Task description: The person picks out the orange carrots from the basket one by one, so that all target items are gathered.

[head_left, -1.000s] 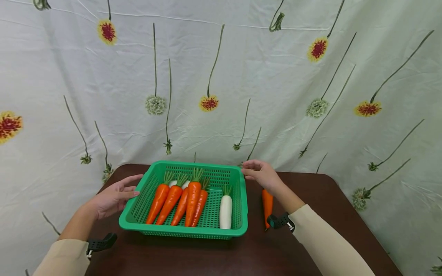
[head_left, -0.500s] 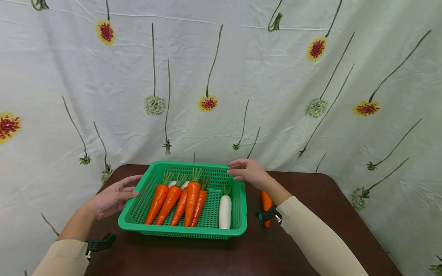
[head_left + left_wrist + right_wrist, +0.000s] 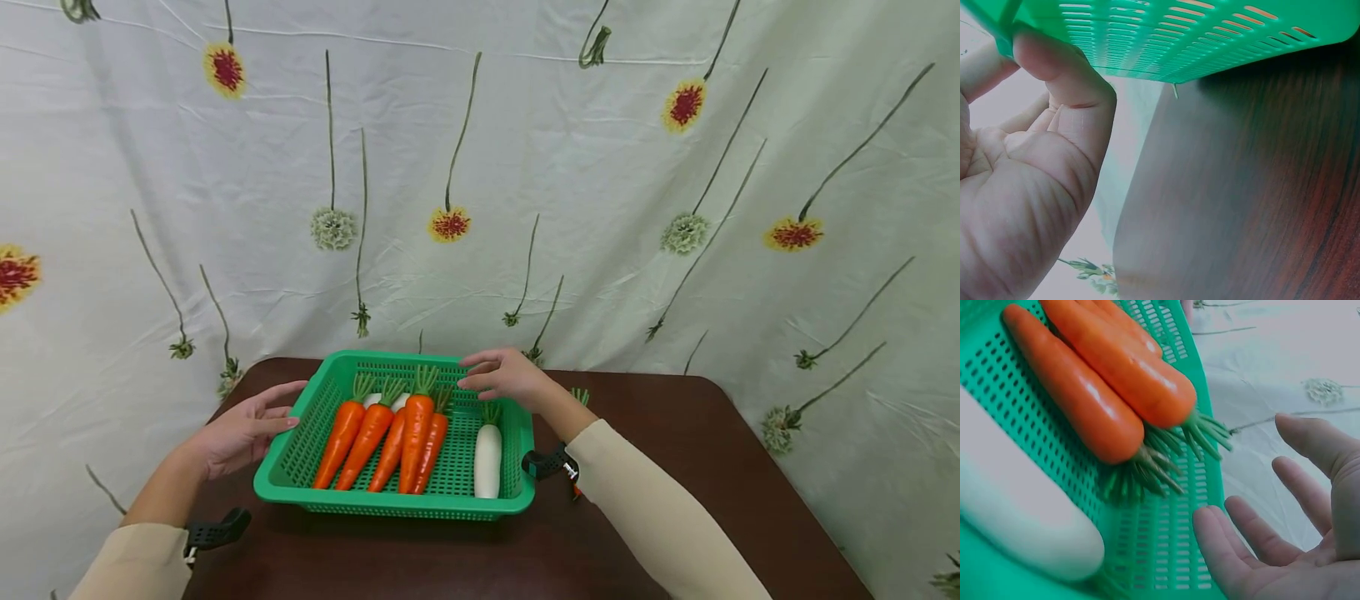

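Observation:
A green plastic basket [image 3: 393, 497] stands on the dark wooden table. Several orange carrots [image 3: 417, 433] with green tops lie together in its left and middle part. A white radish [image 3: 487, 462] lies alone at its right side, and white pieces [image 3: 372, 399] show partly behind the carrots. At the basket's left rim my left hand [image 3: 238, 437] touches the edge with thumb and fingers; in the left wrist view the thumb [image 3: 1054, 59] presses just under the rim. My right hand [image 3: 506, 382], fingers loosely spread and holding nothing, hovers over the back right corner.
Another carrot lies on the table right of the basket, mostly hidden behind my right forearm, its green top [image 3: 580, 396] showing. Behind the table [image 3: 675, 450] hangs a pale cloth [image 3: 405, 283] printed with flowers.
My right hand has left the basket's right rim and moved left over the back right corner. The forearm now covers most of the loose carrot. My left hand stays at the rim.

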`<act>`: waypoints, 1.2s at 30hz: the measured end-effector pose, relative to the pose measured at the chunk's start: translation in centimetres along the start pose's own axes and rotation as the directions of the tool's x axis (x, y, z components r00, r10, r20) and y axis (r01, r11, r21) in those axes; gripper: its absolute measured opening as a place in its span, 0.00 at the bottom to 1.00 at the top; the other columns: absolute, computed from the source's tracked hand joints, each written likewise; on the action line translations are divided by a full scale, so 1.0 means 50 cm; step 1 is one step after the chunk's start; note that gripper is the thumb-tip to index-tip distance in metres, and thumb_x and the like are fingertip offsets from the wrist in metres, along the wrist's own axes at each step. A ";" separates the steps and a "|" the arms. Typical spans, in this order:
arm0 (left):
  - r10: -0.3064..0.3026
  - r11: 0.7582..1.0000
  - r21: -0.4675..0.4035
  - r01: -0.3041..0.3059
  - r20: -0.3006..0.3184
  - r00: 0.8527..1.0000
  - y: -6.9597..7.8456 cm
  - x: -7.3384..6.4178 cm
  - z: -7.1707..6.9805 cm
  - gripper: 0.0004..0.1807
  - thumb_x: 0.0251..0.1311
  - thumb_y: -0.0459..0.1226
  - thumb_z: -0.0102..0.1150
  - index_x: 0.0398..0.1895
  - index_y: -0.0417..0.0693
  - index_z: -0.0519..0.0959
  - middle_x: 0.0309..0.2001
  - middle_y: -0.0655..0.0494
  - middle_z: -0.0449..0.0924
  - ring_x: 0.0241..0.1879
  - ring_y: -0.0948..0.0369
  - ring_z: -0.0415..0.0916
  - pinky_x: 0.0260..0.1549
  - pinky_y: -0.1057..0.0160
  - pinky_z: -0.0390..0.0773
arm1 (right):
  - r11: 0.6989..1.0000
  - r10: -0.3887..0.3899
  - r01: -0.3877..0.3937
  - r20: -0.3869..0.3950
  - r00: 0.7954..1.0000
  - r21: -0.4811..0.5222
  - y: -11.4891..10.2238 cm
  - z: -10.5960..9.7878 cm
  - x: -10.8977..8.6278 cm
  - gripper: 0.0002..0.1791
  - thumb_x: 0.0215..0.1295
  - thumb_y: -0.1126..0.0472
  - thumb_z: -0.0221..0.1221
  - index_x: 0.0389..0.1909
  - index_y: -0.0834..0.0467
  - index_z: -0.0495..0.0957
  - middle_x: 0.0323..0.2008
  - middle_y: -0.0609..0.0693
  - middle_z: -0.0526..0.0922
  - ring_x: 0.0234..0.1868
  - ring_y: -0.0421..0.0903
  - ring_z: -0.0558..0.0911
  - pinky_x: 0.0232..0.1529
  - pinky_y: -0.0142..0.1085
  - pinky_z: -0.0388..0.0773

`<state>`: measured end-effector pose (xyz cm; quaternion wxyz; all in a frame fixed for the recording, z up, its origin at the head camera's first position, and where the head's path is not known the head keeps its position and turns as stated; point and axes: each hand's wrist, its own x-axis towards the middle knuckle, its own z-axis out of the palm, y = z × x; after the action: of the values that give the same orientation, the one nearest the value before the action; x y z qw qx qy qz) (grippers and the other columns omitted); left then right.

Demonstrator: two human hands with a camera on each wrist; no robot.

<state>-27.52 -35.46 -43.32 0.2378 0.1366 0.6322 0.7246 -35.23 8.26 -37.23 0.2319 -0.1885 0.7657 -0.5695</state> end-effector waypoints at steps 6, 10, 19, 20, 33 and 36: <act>0.008 1.000 -0.020 -0.008 0.026 1.000 0.001 -0.002 -0.002 0.38 0.78 0.27 0.43 0.82 0.52 0.38 0.60 0.56 0.82 0.55 0.53 0.85 0.53 0.44 0.84 | 1.000 0.015 -0.014 0.035 0.999 -0.013 -0.007 0.034 0.014 0.28 0.68 0.63 0.66 0.68 0.61 0.75 0.68 0.65 0.75 0.63 0.57 0.81 0.63 0.51 0.81; 0.018 0.999 -0.034 -0.016 0.039 0.999 -0.002 -0.003 -0.005 0.38 0.78 0.27 0.42 0.81 0.53 0.39 0.60 0.55 0.82 0.56 0.52 0.85 0.53 0.43 0.84 | 0.999 0.020 -0.018 0.055 0.998 -0.033 -0.010 0.054 0.021 0.29 0.67 0.63 0.67 0.68 0.61 0.75 0.67 0.66 0.76 0.63 0.58 0.81 0.63 0.50 0.82; 0.018 1.000 -0.018 -0.018 0.025 1.000 -0.005 -0.001 -0.006 0.38 0.78 0.28 0.44 0.82 0.53 0.38 0.61 0.56 0.82 0.56 0.52 0.85 0.53 0.43 0.84 | 0.997 0.064 -0.061 0.058 0.996 -0.047 -0.008 0.088 0.041 0.28 0.64 0.63 0.70 0.66 0.59 0.78 0.65 0.63 0.77 0.58 0.54 0.83 0.66 0.57 0.77; 0.018 1.000 -0.018 -0.018 0.025 1.000 -0.005 -0.001 -0.006 0.38 0.78 0.28 0.44 0.82 0.53 0.38 0.61 0.56 0.82 0.56 0.52 0.85 0.53 0.43 0.84 | 0.997 0.068 -0.065 0.058 0.996 -0.048 -0.008 0.091 0.043 0.28 0.64 0.64 0.70 0.65 0.59 0.78 0.65 0.63 0.77 0.58 0.54 0.83 0.66 0.57 0.77; 0.022 0.999 -0.024 -0.021 0.038 0.999 -0.006 0.000 -0.007 0.38 0.78 0.28 0.42 0.82 0.54 0.38 0.61 0.55 0.81 0.56 0.51 0.85 0.54 0.42 0.83 | 0.985 0.140 -0.137 0.027 0.990 -0.104 -0.006 0.125 0.064 0.26 0.58 0.68 0.73 0.59 0.53 0.84 0.60 0.60 0.80 0.50 0.49 0.84 0.57 0.51 0.85; 0.019 1.000 -0.025 -0.018 0.029 0.999 -0.006 0.000 -0.007 0.39 0.78 0.28 0.42 0.82 0.53 0.35 0.61 0.56 0.81 0.56 0.52 0.85 0.53 0.42 0.83 | 0.984 0.138 -0.134 0.028 0.990 -0.113 -0.008 0.129 0.066 0.27 0.57 0.68 0.73 0.59 0.54 0.84 0.56 0.58 0.82 0.49 0.48 0.84 0.56 0.50 0.85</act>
<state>-27.62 -35.74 -43.67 0.2421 0.1501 0.6184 0.7324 -34.27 1.25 -38.91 0.2733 -0.1586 0.8029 -0.5054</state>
